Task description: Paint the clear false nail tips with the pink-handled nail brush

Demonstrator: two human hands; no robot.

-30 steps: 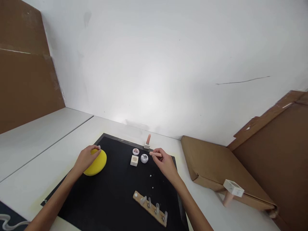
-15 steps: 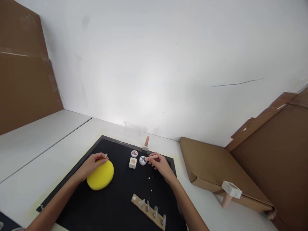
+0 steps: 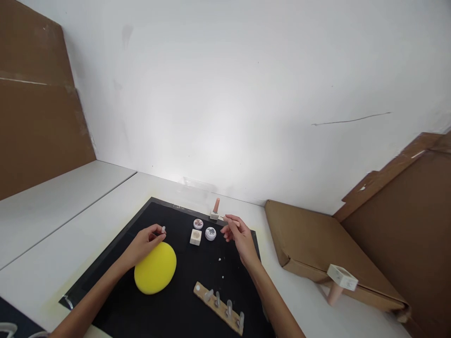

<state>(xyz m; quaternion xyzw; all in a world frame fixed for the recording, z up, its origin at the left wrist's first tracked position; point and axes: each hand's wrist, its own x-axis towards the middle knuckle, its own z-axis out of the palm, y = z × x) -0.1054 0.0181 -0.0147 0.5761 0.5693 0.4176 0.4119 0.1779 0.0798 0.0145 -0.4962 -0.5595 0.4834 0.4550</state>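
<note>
My left hand (image 3: 143, 244) is closed in a pinch on a small whitish false nail (image 3: 163, 229), just above the yellow round pad (image 3: 155, 270). My right hand (image 3: 241, 237) is closed around a nail polish brush with a pinkish cap handle (image 3: 232, 220), its thin tip pointing left. A white square bottle (image 3: 196, 237) stands between the hands on the black mat (image 3: 190, 277). Beside it sit two small round pots, one with dark contents (image 3: 210, 233) and one with reddish contents (image 3: 198, 224). Behind them stands a nail polish bottle with a tapered pink cap (image 3: 216, 210).
A cardboard strip (image 3: 220, 307) bearing several translucent false nails lies at the mat's front. White crumbs (image 3: 220, 259) dot the mat. A flat cardboard box (image 3: 317, 253) is at right, with another pink-capped bottle (image 3: 340, 281) upside down near it. A white wall (image 3: 225, 103) rises behind.
My right hand has lifted the brush away from the dark pot, up and to the right. My left hand has shifted slightly right with the false nail, and the yellow pad appears further right and lower.
</note>
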